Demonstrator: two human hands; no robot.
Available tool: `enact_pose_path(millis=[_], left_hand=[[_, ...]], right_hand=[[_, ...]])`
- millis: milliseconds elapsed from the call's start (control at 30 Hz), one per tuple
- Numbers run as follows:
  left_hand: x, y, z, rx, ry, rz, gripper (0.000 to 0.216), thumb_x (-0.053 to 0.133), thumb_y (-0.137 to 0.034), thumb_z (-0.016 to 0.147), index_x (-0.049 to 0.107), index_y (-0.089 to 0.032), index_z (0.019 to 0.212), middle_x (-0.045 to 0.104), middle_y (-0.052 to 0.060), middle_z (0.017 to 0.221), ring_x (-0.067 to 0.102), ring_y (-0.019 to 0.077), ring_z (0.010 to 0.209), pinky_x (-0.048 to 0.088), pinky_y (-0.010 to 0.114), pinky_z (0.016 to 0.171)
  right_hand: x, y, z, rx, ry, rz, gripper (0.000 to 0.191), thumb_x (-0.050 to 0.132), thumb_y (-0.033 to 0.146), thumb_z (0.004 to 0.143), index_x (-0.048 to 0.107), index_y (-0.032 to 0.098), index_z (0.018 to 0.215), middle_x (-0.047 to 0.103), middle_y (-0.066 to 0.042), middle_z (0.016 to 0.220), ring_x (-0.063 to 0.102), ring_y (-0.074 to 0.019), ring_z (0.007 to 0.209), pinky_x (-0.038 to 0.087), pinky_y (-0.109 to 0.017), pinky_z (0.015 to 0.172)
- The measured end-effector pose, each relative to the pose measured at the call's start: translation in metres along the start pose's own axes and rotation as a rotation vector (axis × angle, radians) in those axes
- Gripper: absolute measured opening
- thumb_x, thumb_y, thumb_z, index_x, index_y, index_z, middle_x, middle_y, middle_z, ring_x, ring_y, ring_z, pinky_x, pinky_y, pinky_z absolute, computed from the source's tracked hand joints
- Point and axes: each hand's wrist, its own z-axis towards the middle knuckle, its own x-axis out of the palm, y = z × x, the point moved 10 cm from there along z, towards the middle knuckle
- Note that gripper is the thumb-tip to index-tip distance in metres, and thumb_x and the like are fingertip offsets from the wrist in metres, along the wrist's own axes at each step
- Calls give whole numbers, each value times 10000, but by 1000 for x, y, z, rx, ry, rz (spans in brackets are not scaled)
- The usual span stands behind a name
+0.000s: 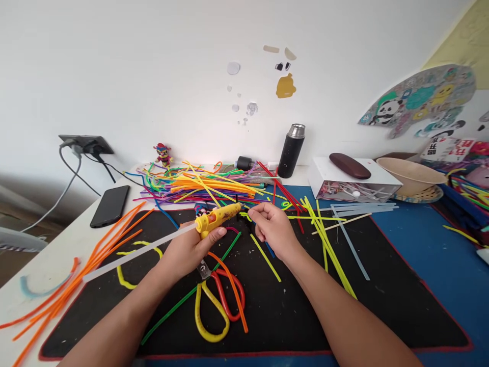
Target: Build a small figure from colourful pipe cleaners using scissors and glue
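Note:
My left hand (191,250) is closed round the handle of a yellow glue gun (217,216), its nozzle pointing right and a long clear glue stick (137,252) sticking out of its back toward the left. My right hand (273,224) is pinched just beyond the nozzle on a small piece I cannot make out. Both hands hover over a black mat (290,306). Under my left hand lie scissors (217,300) with red and yellow loops, plus loose orange, green and yellow pipe cleaners.
A heap of coloured pipe cleaners (202,186) lies behind the mat. A black phone (110,205) is at the left, a black flask (290,151) at the back, a white box (351,183) and a bowl (410,176) at the right. Clear glue sticks (362,208) lie by the box.

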Motion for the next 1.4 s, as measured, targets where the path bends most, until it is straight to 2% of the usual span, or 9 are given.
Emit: enact_pose_path(millis=[133, 233, 367, 600, 833, 1033, 1267, 1400], left_hand=[[1, 1, 1, -26, 3, -107, 172, 845, -374, 757, 720, -269, 704, 534, 10, 514, 606, 276, 687, 365, 281, 538], [1, 1, 1, -20, 4, -87, 176, 847, -356, 757, 707, -278, 684, 525, 7, 519, 615, 284, 715, 370, 282, 556], [2, -2, 0, 24, 14, 12, 259, 830, -372, 783, 662, -274, 612, 488, 1, 511, 561, 254, 645, 336, 284, 546], [3, -2, 1, 49, 23, 49, 349, 820, -396, 804, 618, -271, 549, 432, -2, 496, 502, 229, 590, 295, 287, 537], [3, -4, 1, 63, 25, 47, 244, 823, -422, 797, 717, -264, 644, 459, -13, 496, 394, 184, 509, 239, 283, 512], [3, -10, 0, 110, 35, 121, 367, 779, -438, 838, 645, -263, 545, 403, -12, 467, 375, 183, 491, 242, 293, 526], [1, -11, 1, 91, 3, 63, 265, 827, -417, 788, 695, -272, 611, 376, -23, 453, 382, 189, 483, 239, 295, 519], [1, -11, 1, 114, 16, 94, 327, 812, -435, 803, 659, -267, 567, 372, -24, 451, 352, 176, 469, 230, 296, 526]], right_hand=[[-2, -1, 1, -4, 0, 26, 276, 719, 452, 831, 600, 204, 813, 440, 111, 488, 422, -78, 350, 243, -222, 375], [-3, -1, 1, -13, -3, 22, 262, 709, 439, 848, 602, 203, 817, 446, 109, 496, 428, -76, 355, 245, -220, 379], [-3, -2, 1, -13, -2, 14, 260, 711, 439, 851, 599, 206, 827, 453, 110, 495, 430, -78, 356, 252, -220, 383], [-3, -1, 1, -2, -10, 13, 265, 710, 452, 835, 604, 209, 825, 460, 106, 487, 429, -84, 358, 254, -220, 383], [-5, -2, 2, -1, -22, 23, 270, 725, 452, 825, 596, 216, 813, 456, 106, 483, 428, -88, 359, 268, -223, 384], [-5, -4, 3, -5, -11, 62, 249, 717, 429, 850, 597, 212, 822, 450, 112, 479, 418, -80, 353, 262, -221, 386], [-4, -2, 2, 5, -18, 74, 275, 743, 446, 819, 598, 214, 802, 446, 108, 480, 414, -81, 351, 277, -228, 382], [-4, -1, 2, 15, -21, 76, 276, 742, 450, 804, 593, 219, 794, 430, 111, 457, 405, -86, 349, 268, -229, 380]])
